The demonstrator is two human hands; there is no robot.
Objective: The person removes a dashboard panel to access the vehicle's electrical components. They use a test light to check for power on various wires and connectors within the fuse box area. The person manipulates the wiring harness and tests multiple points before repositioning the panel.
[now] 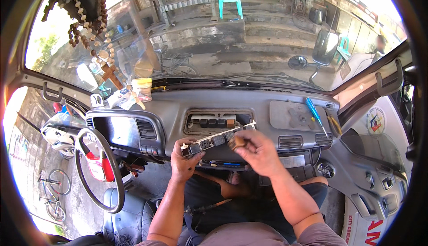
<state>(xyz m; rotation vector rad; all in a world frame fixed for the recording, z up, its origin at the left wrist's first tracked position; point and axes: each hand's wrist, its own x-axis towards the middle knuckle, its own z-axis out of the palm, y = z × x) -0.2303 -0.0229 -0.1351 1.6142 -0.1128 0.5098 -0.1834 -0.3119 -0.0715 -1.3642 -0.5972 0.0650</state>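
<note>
A long grey switch panel point(218, 138) with several dark buttons is held out in front of an open slot point(218, 122) in the grey dashboard point(249, 105). My left hand point(183, 159) grips the panel's left end from below. My right hand point(256, 150) is closed on a small brown part point(237, 141) at the panel's right half. Inside the slot several dark connectors show.
A steering wheel point(96, 170) stands at the left. A blue-handled screwdriver point(314, 112) and a yellow-handled tool point(334, 125) lie on the dashboard's right side. A plastic jar point(142, 88) and wooden beads with a cross point(109, 70) are by the windshield. The door point(379, 174) is at right.
</note>
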